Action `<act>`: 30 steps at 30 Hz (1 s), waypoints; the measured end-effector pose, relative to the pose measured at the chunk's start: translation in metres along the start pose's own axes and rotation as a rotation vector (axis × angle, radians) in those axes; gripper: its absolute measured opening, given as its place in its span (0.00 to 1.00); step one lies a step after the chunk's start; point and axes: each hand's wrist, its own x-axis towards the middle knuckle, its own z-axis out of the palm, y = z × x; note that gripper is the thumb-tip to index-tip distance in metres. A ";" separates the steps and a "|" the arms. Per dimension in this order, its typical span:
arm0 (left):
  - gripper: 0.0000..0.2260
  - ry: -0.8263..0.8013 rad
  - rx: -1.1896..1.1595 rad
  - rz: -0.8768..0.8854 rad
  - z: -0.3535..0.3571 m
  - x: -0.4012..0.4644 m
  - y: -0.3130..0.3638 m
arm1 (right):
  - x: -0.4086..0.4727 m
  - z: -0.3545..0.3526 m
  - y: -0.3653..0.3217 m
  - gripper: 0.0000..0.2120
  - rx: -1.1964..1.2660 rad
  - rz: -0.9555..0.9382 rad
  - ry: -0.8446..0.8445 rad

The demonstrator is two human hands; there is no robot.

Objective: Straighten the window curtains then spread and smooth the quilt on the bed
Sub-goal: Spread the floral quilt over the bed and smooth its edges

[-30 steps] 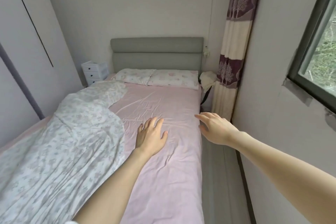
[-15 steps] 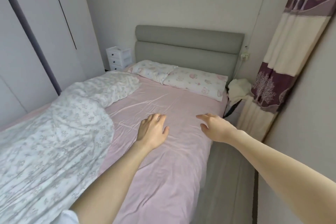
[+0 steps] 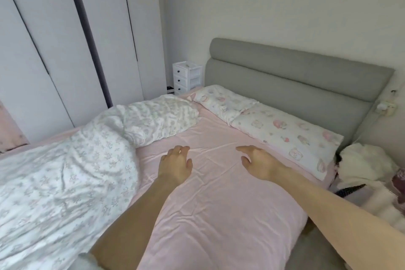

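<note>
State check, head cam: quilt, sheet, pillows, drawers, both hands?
quilt: bunched on the bed's left side, not spread
pink sheet: exposed, wrinkled
pillows: flat against the headboard
white drawer unit: drawers closed
left hand: open, empty, over the sheet
right hand: open, empty

Pink bed sheet [image 3: 219, 204]: thin woven cloth with a soft satin sheen, creased in fine ridges across the mattress.
White quilt with grey floral print [image 3: 65, 182]: matt cotton-like cloth, puckered and rumpled, bunched into soft folds.
Two white pillows with pink cartoon print [image 3: 274, 129]: smooth matt fabric cases, lightly wrinkled at the seams.
Grey padded headboard [image 3: 295, 79]: upholstered in matt, fine-textured cloth, two rolled cushioned bands.
Small white three-drawer chest [image 3: 186, 78]: glossy, plastic-looking, with dark round knobs.
White wardrobe doors [image 3: 54, 39]: smooth, flat panels with a matt finish.
Fluffy white item beside the bed [image 3: 363, 164]: plush, fleecy cloth.
</note>
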 end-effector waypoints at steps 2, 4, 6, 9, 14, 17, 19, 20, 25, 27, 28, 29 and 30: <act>0.20 -0.014 -0.014 -0.040 0.005 0.031 0.005 | 0.038 -0.005 0.015 0.21 0.021 -0.040 -0.026; 0.21 -0.013 -0.017 -0.060 0.009 0.051 0.006 | 0.066 -0.005 0.025 0.22 0.036 -0.060 -0.059; 0.21 0.000 -0.014 -0.093 0.016 0.074 0.007 | 0.101 -0.006 0.035 0.22 0.061 -0.082 -0.087; 0.21 -0.001 -0.003 -0.177 0.036 0.111 0.009 | 0.161 -0.006 0.053 0.22 0.120 -0.158 -0.135; 0.21 -0.034 -0.014 -0.358 0.080 0.180 0.022 | 0.255 0.004 0.095 0.21 0.181 -0.269 -0.233; 0.21 -0.063 -0.059 -0.490 0.112 0.230 0.040 | 0.312 0.010 0.135 0.21 0.193 -0.304 -0.288; 0.22 -0.096 -0.101 -0.569 0.134 0.263 0.053 | 0.347 0.016 0.166 0.20 0.183 -0.303 -0.326; 0.22 -0.101 -0.141 -0.603 0.143 0.278 0.058 | 0.364 0.018 0.180 0.20 0.172 -0.294 -0.339; 0.21 0.024 -0.429 -0.810 0.202 0.341 0.061 | 0.449 0.053 0.234 0.20 0.130 -0.236 -0.330; 0.21 0.015 -0.479 -0.894 0.241 0.360 0.051 | 0.481 0.082 0.249 0.20 0.129 -0.216 -0.354; 0.21 -0.004 -0.485 -0.918 0.263 0.369 0.043 | 0.498 0.100 0.256 0.20 0.118 -0.215 -0.363; 0.22 -0.017 -0.486 -0.933 0.282 0.375 0.036 | 0.512 0.116 0.262 0.20 0.094 -0.230 -0.365; 0.22 -0.020 -0.477 -0.937 0.299 0.383 0.029 | 0.526 0.131 0.266 0.20 0.057 -0.266 -0.370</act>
